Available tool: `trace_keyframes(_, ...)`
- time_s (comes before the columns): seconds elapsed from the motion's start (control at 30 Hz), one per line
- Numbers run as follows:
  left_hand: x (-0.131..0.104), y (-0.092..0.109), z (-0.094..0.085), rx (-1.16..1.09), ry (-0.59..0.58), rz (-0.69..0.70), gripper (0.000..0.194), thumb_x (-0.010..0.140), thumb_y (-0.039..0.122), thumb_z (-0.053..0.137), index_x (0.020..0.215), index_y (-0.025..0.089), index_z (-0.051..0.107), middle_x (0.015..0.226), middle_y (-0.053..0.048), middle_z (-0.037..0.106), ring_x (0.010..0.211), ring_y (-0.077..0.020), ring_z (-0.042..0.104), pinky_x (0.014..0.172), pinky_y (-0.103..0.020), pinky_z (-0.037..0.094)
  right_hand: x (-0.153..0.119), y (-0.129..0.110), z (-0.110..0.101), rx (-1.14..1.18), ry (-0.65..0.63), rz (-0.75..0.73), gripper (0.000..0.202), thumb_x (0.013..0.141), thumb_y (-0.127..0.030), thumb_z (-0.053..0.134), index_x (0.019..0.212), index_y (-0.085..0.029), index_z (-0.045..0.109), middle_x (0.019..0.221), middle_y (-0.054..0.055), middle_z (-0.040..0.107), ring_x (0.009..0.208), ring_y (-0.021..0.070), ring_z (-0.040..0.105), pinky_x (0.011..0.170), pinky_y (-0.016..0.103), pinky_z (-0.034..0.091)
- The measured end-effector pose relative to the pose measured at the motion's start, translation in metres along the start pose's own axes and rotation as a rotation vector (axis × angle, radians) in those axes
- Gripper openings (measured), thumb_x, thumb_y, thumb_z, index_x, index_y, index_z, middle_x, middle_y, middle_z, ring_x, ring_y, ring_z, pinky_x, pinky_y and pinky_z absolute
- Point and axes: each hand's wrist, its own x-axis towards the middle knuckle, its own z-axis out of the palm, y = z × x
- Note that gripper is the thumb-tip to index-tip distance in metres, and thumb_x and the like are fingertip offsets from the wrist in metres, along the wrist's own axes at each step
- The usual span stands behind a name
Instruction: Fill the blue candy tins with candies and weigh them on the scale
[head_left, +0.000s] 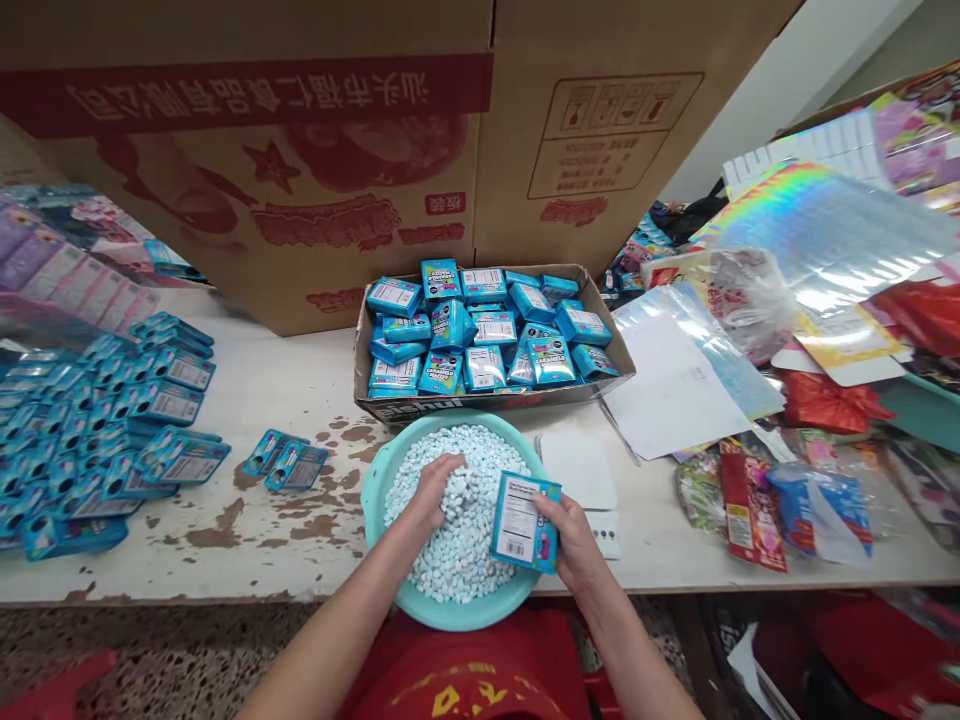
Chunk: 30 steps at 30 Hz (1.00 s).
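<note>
A round turquoise basin (371,490) full of small pale blue and white candies sits at the table's front edge. My left hand (435,490) is in the candies, its fingers curled around some of them. In my right hand (571,535) is a blue candy box (517,520), held at its right side over the basin's right part, with a white printed panel facing up. Behind the basin, a low cardboard tray (495,402) holds several filled blue packs.
Many flat blue boxes (112,430) cover the left side, with two more (296,465) nearer the basin. A white scale (581,470) stands right of the basin. Large cartons (337,150) rise behind. Paper sheets (675,380) and plastic packaging lie at the right.
</note>
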Motion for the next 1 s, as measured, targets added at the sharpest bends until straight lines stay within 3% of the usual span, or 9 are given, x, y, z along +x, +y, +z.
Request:
trace_keyframes(0.13,-0.022,0.033,0.005,-0.226,-0.166,-0.175,0.026,0.063,0.039,0.066,0.069,0.018,0.053,0.056,0.002,0.056,0.042,-0.0101,0.050,0.040,-0.021,0.037,-0.008,-0.001,0.011,-0.427,0.044,-0.277,0.041,0.064,-0.044,0.073,0.095,-0.020,0.066,0.095,0.007,0.071,0.089,0.0284,0.064,0.080,0.043,0.051)
trace_keyframes(0.23,-0.040,0.055,0.013,-0.331,-0.240,-0.135,0.024,0.066,0.036,0.066,0.076,0.018,0.053,0.059,0.001,0.060,0.041,-0.0111,0.053,0.038,-0.020,0.036,-0.013,0.000,0.022,-0.617,0.056,-0.397,0.036,0.066,-0.037,0.073,0.097,-0.021,0.065,0.093,0.005,0.068,0.088,0.0257,0.062,0.081,0.039,0.049)
trace_keyframes(0.33,-0.051,0.062,0.021,-0.333,-0.196,-0.052,0.028,0.068,0.036,0.066,0.087,0.018,0.056,0.068,-0.001,0.064,0.049,-0.0133,0.059,0.044,-0.022,0.043,-0.014,0.006,0.031,-0.648,0.039,-0.488,0.030,0.071,-0.031,0.070,0.099,-0.023,0.063,0.097,0.004,0.065,0.092,0.0241,0.060,0.082,0.038,0.048)
trace_keyframes(0.43,-0.053,0.059,0.026,-0.338,-0.118,0.001,0.024,0.068,0.033,0.068,0.080,0.017,0.055,0.068,0.000,0.064,0.057,-0.0138,0.063,0.053,-0.023,0.047,-0.013,0.012,0.034,-0.673,0.074,-0.593,0.029,0.070,-0.027,0.071,0.098,-0.024,0.063,0.098,0.005,0.062,0.096,0.0246,0.058,0.085,0.039,0.047)
trace_keyframes(0.57,-0.049,0.054,0.027,-0.337,-0.058,0.071,0.025,0.068,0.033,0.068,0.069,0.018,0.049,0.059,0.005,0.057,0.059,-0.0133,0.063,0.057,-0.023,0.048,-0.015,0.015,0.035,-0.712,0.050,-0.596,0.031,0.070,-0.023,0.071,0.100,-0.026,0.062,0.098,0.005,0.062,0.095,0.0250,0.057,0.084,0.040,0.046)
trace_keyframes(0.67,-0.047,0.055,0.027,-0.311,-0.017,0.113,0.025,0.067,0.035,0.068,0.075,0.019,0.051,0.055,0.006,0.054,0.056,-0.0133,0.062,0.056,-0.023,0.047,-0.017,0.013,0.035,-0.724,0.041,-0.592,0.031,0.070,-0.022,0.070,0.100,-0.027,0.062,0.098,0.004,0.063,0.096,0.0255,0.057,0.084,0.040,0.046)
trace_keyframes(0.87,-0.051,0.058,0.030,-0.224,-0.075,0.127,0.023,0.069,0.035,0.066,0.069,0.018,0.051,0.054,0.004,0.057,0.052,-0.0131,0.060,0.054,-0.023,0.044,-0.017,0.009,0.037,-0.772,0.053,-0.567,0.032,0.068,-0.025,0.071,0.099,-0.026,0.063,0.097,0.004,0.066,0.093,0.0261,0.058,0.085,0.042,0.045)
trace_keyframes(1.0,-0.051,0.059,0.032,-0.242,-0.048,0.158,0.030,0.071,0.037,0.065,0.058,0.018,0.045,0.045,0.006,0.048,0.052,-0.0130,0.059,0.055,-0.023,0.043,-0.018,0.005,0.038,-0.775,0.063,-0.553,0.031,0.067,-0.027,0.073,0.097,-0.026,0.064,0.096,0.004,0.066,0.093,0.0267,0.059,0.084,0.042,0.045)
